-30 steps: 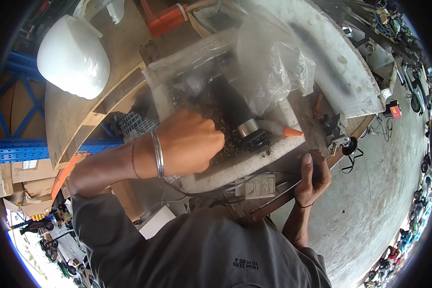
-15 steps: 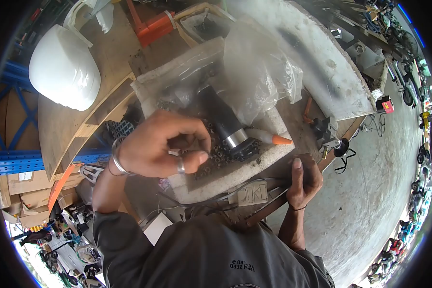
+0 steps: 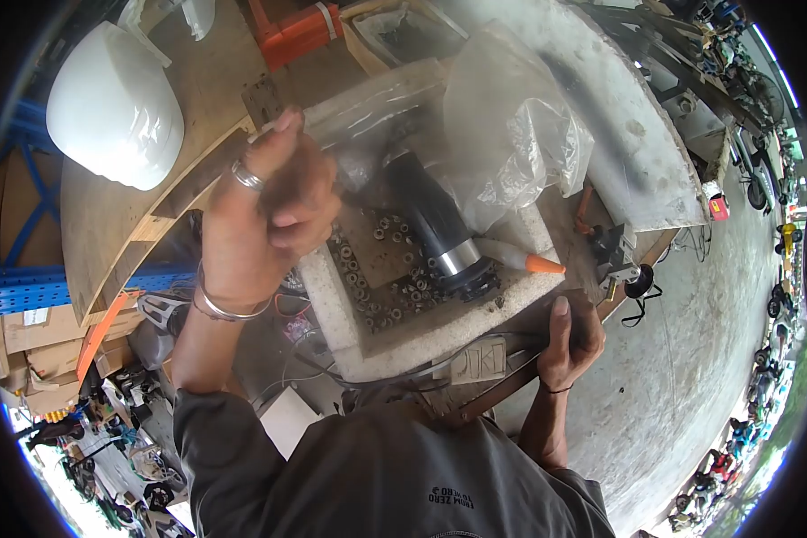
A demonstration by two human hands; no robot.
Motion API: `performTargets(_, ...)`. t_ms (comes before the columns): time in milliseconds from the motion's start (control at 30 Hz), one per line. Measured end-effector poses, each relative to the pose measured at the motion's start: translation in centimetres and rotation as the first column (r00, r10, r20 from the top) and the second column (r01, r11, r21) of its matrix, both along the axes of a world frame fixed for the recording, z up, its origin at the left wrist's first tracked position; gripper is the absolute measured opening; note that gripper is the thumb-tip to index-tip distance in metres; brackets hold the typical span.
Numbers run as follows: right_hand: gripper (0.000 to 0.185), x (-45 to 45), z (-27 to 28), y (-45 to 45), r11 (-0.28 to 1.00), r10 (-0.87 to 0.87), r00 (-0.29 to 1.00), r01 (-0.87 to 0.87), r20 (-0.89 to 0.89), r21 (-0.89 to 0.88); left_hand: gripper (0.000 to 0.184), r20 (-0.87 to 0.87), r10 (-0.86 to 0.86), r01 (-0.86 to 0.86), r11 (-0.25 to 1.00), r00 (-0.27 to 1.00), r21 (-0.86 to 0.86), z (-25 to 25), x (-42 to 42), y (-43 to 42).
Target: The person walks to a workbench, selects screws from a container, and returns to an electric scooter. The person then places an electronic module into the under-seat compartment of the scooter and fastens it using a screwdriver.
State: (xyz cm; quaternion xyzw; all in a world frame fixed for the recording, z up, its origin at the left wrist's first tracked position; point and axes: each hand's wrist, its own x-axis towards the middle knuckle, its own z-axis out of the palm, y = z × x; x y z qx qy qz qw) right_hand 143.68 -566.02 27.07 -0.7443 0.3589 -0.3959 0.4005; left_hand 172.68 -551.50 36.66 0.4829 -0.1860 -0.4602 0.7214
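Note:
My left hand (image 3: 273, 211), slightly blurred, is raised over the left side of a foam tray (image 3: 336, 309). Its fingers are curled in and its thumb points up; whatever lies inside the grip is hidden. Small metal nuts (image 3: 412, 291) are scattered across the tray floor. Among them lies a black cylindrical tool (image 3: 426, 206) with a silver band. A tube with an orange tip (image 3: 542, 264) rests across the tray's right wall. My right hand (image 3: 569, 350) is at the bench edge (image 3: 511, 387), thumb stretched along the top and the other fingers curled round the edge.
Crumpled clear plastic (image 3: 511, 125) covers the tray's back right. A white helmet-like shell (image 3: 117, 108) sits on the curved wooden board at left. Behind stand an orange metal part (image 3: 296, 36) and a lined box (image 3: 399, 36). A metal clamp (image 3: 614, 251) is on the right.
My left hand has moved from above the nuts to the left and away from me, turning thumb up. More nuts are uncovered. The right hand has stayed in place; the view has shifted slightly.

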Motion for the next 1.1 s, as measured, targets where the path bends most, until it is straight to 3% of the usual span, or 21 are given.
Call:
performTargets(167, 0.013, 0.0, -0.2, -0.1, 1.000, 0.006, 1.000, -0.006, -0.002, -0.017, 0.054, 0.027, 0.072, -0.070, 0.995, 0.997, -0.069, -0.5, -0.6, 0.9)
performTargets(267, 0.013, 0.1, -0.3, 0.0, 1.000, 0.008, 1.000, -0.008, 0.013, 0.001, 0.055, -0.119, 0.237, -0.252, 0.958, 0.964, -0.137, -1.0, -0.8, 2.6)
performTargets(333, 0.013, 0.1, -0.5, -0.1, 0.999, 0.015, 1.000, -0.014, 0.018, -0.045, 0.055, -0.112, 0.407, -0.418, 0.902, 0.907, -0.111, -2.0, -1.0, 4.2)
performTargets(400, 0.012, 0.0, -0.5, -0.2, 0.999, 0.027, 0.999, -0.027, 0.016, -0.038, 0.052, -0.150, 0.453, -0.470, 0.876, 0.879, -0.106, -3.6, -1.3, 6.1)
performTargets(467, 0.012, -0.2, -0.4, -0.1, 0.999, 0.036, 0.999, -0.035, 0.018, -0.027, 0.048, -0.218, 0.659, -0.671, 0.741, 0.720, 0.022, -5.7, -2.2, 8.1)
performTargets(567, 0.012, -0.5, -0.3, -0.2, 0.997, 0.071, 0.997, -0.071, 0.042, -0.006, 0.043, -0.242, 0.703, -0.696, 0.706, 0.669, 0.129, -10.3, -5.5, 12.0)
performTargets(800, 0.016, -1.8, -0.7, -0.4, 0.975, 0.212, 0.957, -0.222, 0.196, 0.028, 0.032, -0.524, 0.746, -0.705, 0.624, 0.411, 0.336, -19.5, -21.2, 17.7)
performTargets(867, 0.016, -2.1, -1.9, -0.7, 0.957, 0.251, 0.900, -0.285, 0.356, 0.046, 0.030, -0.532, 0.766, -0.730, 0.588, 0.362, 0.350, -20.8, -26.5, 18.6)
performTargets(933, 0.016, -2.3, -1.7, -0.6, 0.940, 0.295, 0.869, -0.339, 0.398, 0.043, 0.028, -0.548, 0.779, -0.750, 0.551, 0.305, 0.366, -22.5, -32.3, 19.8)
performTargets(1033, 0.013, -3.0, -1.9, -0.2, 0.921, 0.358, 0.825, -0.390, 0.438, -0.018, 0.024, -0.591, 0.788, -0.844, 0.427, 0.172, 0.323, -25.6, -41.3, 22.1)
performTargets(1067, 0.013, -3.4, -2.1, -0.3, 0.906, 0.387, 0.809, -0.422, 0.443, -0.021, 0.022, -0.572, 0.817, -0.886, 0.317, 0.073, 0.340, -26.7, -44.6, 22.8)
performTargets(1100, 0.013, -3.9, -2.3, -0.3, 0.912, 0.407, 0.811, -0.388, 0.420, -0.136, 0.020, -0.547, 0.836, -0.915, 0.189, -0.041, 0.357, -27.1, -48.0, 23.4)
